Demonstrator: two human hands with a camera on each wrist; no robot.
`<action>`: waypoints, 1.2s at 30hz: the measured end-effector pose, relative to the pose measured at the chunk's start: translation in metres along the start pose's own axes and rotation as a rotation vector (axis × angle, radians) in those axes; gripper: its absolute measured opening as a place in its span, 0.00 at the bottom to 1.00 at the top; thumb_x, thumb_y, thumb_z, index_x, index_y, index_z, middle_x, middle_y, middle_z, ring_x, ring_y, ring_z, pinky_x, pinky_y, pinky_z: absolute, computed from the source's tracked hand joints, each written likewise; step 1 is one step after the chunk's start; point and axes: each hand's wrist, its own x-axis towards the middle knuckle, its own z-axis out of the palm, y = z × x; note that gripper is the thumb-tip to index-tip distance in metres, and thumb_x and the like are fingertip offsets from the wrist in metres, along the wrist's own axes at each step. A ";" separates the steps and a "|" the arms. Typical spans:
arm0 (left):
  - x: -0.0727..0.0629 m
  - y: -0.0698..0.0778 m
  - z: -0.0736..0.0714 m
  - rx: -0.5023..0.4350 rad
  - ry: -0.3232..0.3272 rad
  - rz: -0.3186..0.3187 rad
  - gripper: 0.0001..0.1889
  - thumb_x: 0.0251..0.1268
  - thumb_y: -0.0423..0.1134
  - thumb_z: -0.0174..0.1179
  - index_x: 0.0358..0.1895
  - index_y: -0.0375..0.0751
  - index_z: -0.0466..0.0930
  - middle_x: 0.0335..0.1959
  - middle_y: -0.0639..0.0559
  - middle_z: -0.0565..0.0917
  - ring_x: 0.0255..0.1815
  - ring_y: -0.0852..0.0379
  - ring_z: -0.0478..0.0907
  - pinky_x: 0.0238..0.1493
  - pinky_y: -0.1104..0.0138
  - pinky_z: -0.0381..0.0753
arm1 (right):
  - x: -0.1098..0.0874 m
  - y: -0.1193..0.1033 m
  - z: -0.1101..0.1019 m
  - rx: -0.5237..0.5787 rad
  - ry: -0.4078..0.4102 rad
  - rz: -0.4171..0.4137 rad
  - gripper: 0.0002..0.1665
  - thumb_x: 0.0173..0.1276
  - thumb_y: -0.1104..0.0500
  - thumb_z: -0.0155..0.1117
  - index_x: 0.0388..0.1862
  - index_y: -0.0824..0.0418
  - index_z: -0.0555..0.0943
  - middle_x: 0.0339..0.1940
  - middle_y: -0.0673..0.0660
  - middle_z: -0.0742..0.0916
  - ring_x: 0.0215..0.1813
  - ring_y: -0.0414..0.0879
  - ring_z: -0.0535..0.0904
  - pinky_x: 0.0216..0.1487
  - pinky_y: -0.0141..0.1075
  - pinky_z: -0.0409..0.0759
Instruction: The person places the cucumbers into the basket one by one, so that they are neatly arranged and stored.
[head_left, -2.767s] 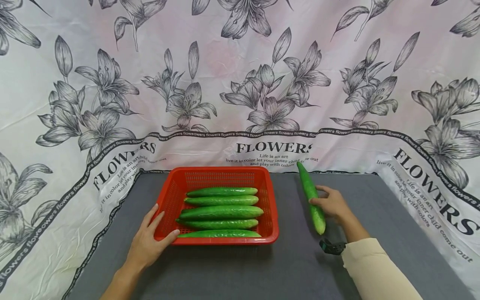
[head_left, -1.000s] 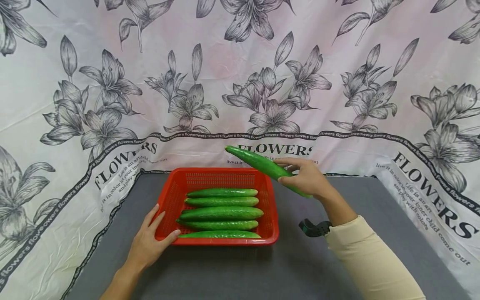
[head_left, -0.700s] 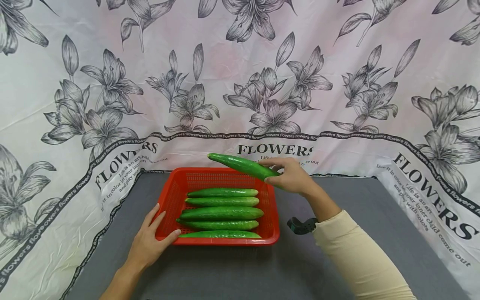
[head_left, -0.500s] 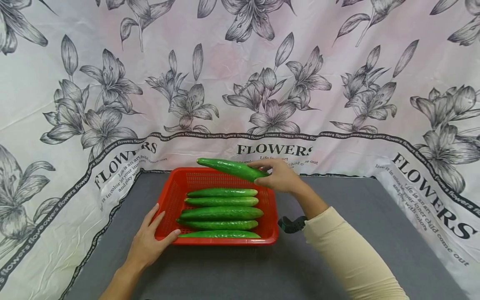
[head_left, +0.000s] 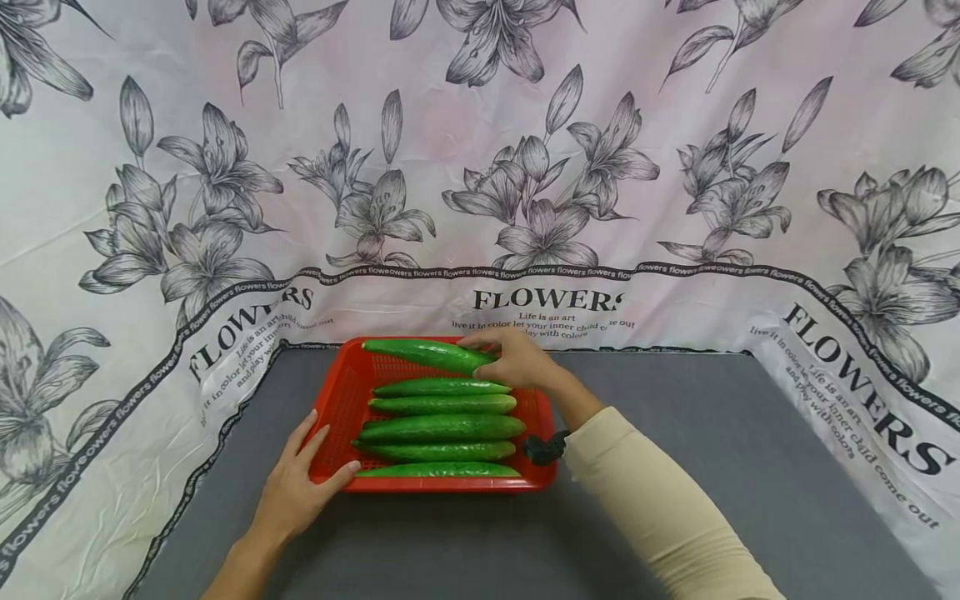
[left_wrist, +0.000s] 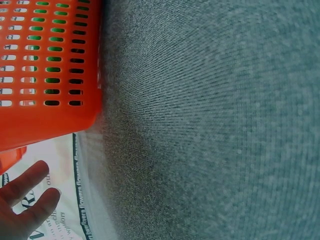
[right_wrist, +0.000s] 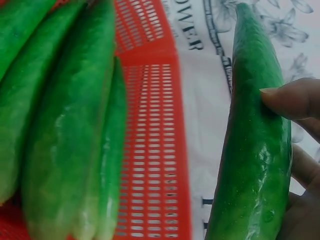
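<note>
A red plastic basket [head_left: 450,483] with slotted walls sits on the grey cloth. Several green cucumbers [head_left: 442,427] lie side by side in it, pointing left to right. Over the basket's far side, my right hand [head_left: 519,362] pinches another cucumber [head_left: 420,353] near its right end, thumb on the near side. The right wrist view shows that held cucumber [right_wrist: 255,145] apart from the basket's slotted wall [right_wrist: 152,150]. My left hand [head_left: 294,490] rests at the basket's front left corner, fingers spread and thumb at the rim.
The grey tabletop cloth [head_left: 712,433] extends to both sides and in front of the basket. A white flower-printed curtain [head_left: 555,308] hangs close behind the basket. A black band with a small device [head_left: 545,448] hangs below my right wrist, over the basket's right rim.
My right hand has picked the cucumber up from the cloth on the right, carried it left, turned it nearly level and lowered it over the basket's far side. My left hand stays put.
</note>
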 end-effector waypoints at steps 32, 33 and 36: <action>0.000 0.000 -0.002 -0.012 -0.016 -0.013 0.40 0.58 0.57 0.66 0.67 0.31 0.69 0.74 0.47 0.55 0.66 0.37 0.61 0.54 0.37 0.64 | 0.029 0.030 0.059 -0.112 -0.266 0.183 0.26 0.57 0.67 0.71 0.55 0.50 0.84 0.52 0.53 0.84 0.55 0.49 0.77 0.52 0.43 0.75; 0.000 -0.001 -0.002 -0.011 -0.019 -0.014 0.40 0.58 0.57 0.66 0.67 0.32 0.69 0.75 0.47 0.55 0.66 0.37 0.61 0.54 0.37 0.64 | 0.029 0.031 0.060 -0.114 -0.266 0.192 0.26 0.57 0.66 0.71 0.55 0.50 0.84 0.52 0.53 0.84 0.55 0.49 0.77 0.52 0.43 0.75; 0.001 -0.001 -0.002 -0.010 -0.021 -0.015 0.40 0.58 0.58 0.65 0.67 0.32 0.68 0.75 0.48 0.55 0.66 0.37 0.61 0.54 0.38 0.65 | 0.029 0.032 0.061 -0.119 -0.261 0.211 0.26 0.56 0.66 0.71 0.55 0.50 0.84 0.52 0.53 0.84 0.55 0.49 0.77 0.52 0.44 0.74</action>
